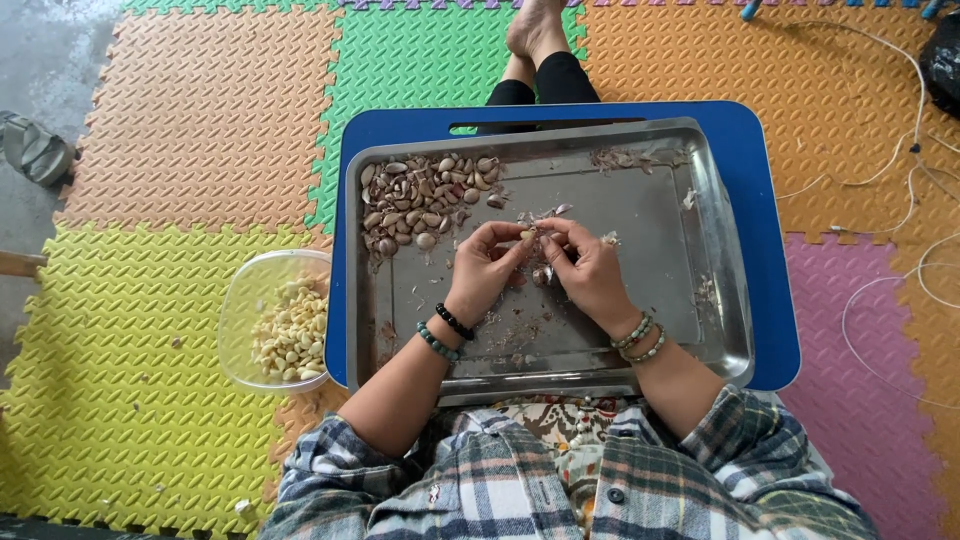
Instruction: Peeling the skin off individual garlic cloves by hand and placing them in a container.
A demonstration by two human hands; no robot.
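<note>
My left hand (487,262) and my right hand (583,265) meet over the middle of a steel tray (720,300), both pinching one garlic clove (529,235) between the fingertips. A pile of unpeeled garlic cloves (425,200) lies in the tray's far left corner. Bits of papery skin (630,158) are scattered along the far edge and around my hands. Both wrists wear bead bracelets.
The tray rests on a blue lap table (770,200). A clear plastic bowl (250,300) holding peeled cloves (292,335) sits on the foam mat to the left. White cables (900,170) trail on the right. My leg and foot (537,40) stretch out beyond the table.
</note>
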